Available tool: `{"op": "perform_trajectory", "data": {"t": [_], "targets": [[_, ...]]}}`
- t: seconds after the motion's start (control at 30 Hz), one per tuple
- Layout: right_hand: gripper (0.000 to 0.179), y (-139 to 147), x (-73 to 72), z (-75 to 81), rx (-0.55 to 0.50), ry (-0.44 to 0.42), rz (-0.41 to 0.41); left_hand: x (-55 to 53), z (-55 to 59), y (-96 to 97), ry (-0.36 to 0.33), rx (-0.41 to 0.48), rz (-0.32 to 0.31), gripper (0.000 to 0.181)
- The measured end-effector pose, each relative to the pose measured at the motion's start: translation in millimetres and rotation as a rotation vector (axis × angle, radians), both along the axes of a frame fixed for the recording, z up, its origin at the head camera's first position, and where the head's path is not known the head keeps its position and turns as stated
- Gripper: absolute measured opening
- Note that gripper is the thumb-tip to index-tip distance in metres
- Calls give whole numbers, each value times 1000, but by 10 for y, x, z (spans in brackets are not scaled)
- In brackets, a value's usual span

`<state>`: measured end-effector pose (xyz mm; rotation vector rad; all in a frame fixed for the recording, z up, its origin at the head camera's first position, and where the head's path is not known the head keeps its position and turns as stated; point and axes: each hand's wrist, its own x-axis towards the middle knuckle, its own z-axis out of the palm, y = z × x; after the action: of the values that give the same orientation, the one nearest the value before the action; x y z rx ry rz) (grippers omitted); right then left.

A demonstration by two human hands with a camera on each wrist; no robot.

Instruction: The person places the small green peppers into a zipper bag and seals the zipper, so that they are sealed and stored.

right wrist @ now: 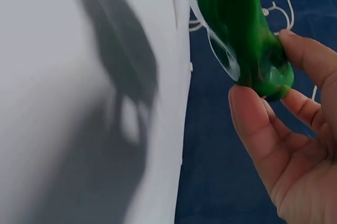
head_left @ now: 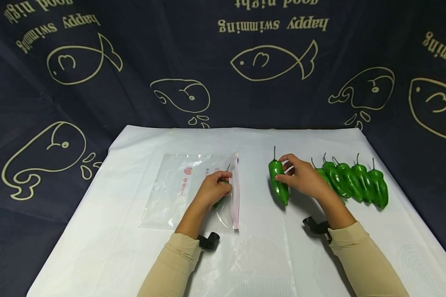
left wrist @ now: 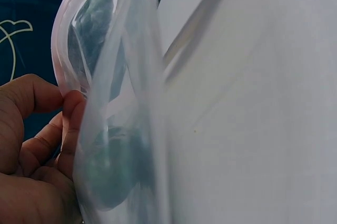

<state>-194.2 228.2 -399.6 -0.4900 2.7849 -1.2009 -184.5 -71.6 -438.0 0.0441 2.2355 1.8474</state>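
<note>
In the head view a clear zip bag (head_left: 165,198) with a pink edge and small printed pictures lies left of the middle. My left hand (head_left: 212,189) pinches its pink-edged opening between thumb and finger, as the left wrist view also shows. Inside the bag is a green pepper (left wrist: 113,169), partly covered by the hand in the head view. My right hand (head_left: 305,176) grips another glossy green pepper (head_left: 278,181) with thumb and fingers, its stem pointing away. That pepper (right wrist: 231,24) is held above the table in the right wrist view, a little right of the bag's opening.
Several more green peppers (head_left: 360,183) lie in a row at the right of the white-covered table (head_left: 107,214). A clear plastic sheet (head_left: 262,255) lies near the front. Behind hangs a dark blue cloth (head_left: 193,41) with fish and whale drawings.
</note>
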Motion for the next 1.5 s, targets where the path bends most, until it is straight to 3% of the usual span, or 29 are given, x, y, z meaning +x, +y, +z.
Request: {"op": "perform_trajectory", "data": {"t": [0.5, 0.87, 1.13, 1.5], "targets": [[53, -368, -52, -73, -221, -78, -44, -4, -17, -3, 15, 7, 7, 48], [54, -692, -128, -148, -317, -144, -61, -1, -16, 2, 33, 9, 12, 48], [54, -922, -197, -245, -342, -213, -79, -2, -18, 0, 35, 12, 10, 48], [51, -1093, -216, -329, -306, -239, -93, -3, -28, 5, 30, 25, 11, 45]]}}
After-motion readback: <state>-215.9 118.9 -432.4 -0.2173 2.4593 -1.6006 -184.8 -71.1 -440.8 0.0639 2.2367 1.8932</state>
